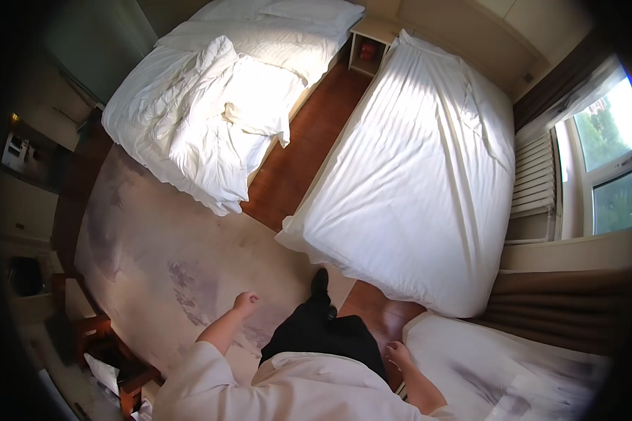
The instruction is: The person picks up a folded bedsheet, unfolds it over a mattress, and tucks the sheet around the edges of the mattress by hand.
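My left hand hangs over the patterned carpet, its fingers curled together; whether anything is inside is too small to tell. My right hand is low at my other side, beside the edge of a white-covered surface, with its fingers bent and partly hidden. In front of me stands a bed under a loose, wrinkled white sheet that hangs over its near edge. A second bed at the upper left carries a bunched white duvet.
A nightstand stands between the beds, above a strip of wooden floor. On the right are a radiator, a window and a brown curtain. A wooden chair stands at the lower left.
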### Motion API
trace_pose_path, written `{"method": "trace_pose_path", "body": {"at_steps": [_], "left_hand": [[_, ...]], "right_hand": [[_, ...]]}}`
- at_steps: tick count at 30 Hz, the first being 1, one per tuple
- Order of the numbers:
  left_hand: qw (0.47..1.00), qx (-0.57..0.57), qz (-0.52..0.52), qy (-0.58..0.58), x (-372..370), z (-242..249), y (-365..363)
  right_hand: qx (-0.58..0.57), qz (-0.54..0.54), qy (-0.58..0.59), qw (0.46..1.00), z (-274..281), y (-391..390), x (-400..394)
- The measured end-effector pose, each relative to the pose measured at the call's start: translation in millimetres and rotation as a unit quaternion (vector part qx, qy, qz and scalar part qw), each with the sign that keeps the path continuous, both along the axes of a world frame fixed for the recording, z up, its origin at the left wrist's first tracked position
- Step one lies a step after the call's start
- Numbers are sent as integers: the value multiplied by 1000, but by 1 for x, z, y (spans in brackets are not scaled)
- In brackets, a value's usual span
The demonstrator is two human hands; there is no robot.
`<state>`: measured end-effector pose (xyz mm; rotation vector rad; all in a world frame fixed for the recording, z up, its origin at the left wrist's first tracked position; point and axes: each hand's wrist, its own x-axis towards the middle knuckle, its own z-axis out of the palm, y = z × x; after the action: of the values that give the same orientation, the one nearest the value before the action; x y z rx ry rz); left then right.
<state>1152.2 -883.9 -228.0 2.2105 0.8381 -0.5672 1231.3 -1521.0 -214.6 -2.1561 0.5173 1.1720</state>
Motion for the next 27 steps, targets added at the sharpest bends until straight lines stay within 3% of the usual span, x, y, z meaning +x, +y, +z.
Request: {"method": "trace_pose_path", "body": {"at_steps": [3, 4, 5, 7, 8, 9, 11, 12, 15, 16, 18, 21, 23, 27], "left_hand": [[997, 35, 50, 41, -108, 16, 13], [991, -23, 77, 107, -161, 1, 20], [893, -238, 350, 150, -193, 18, 18], [804, -325, 460, 189, -274, 22, 12], [898, -245, 285, 230, -291, 54, -5], [949, -132, 106, 266, -281, 123, -33], [959, -113, -102, 238, -367, 59, -27], [935, -98, -171, 295, -378, 38, -30], [958, -64, -177, 218, -379, 28, -31], [968, -80, -54, 233, -334, 90, -37], [964, -99, 39, 244, -272, 128, -28], [984, -57, 66, 157, -255, 76, 7], [978, -116, 123, 120, -260, 24, 41], [978, -117, 110, 132, -230, 8, 111]], "right_hand": [[-13, 185, -106, 977, -17, 0, 20], [-24, 187, -140, 972, -10, 8, 31], [-34, 188, -176, 966, 3, 22, 50], [-17, 133, -179, 975, 18, 39, 80], [-8, 110, -200, 973, 10, 39, 88], [0, 89, -221, 971, -1, 42, 95], [2, 48, -231, 972, -11, 51, 96], [1, 31, -237, 971, -11, 53, 91], [-15, 86, -193, 977, -6, 66, 62], [-9, 112, -184, 976, -1, 69, 49], [-27, 182, -151, 971, 12, 84, 30], [-60, 236, -88, 966, 23, 100, 7], [-88, 253, -61, 962, 22, 120, 5], [-139, 283, -50, 948, 0, 159, 32]]}}
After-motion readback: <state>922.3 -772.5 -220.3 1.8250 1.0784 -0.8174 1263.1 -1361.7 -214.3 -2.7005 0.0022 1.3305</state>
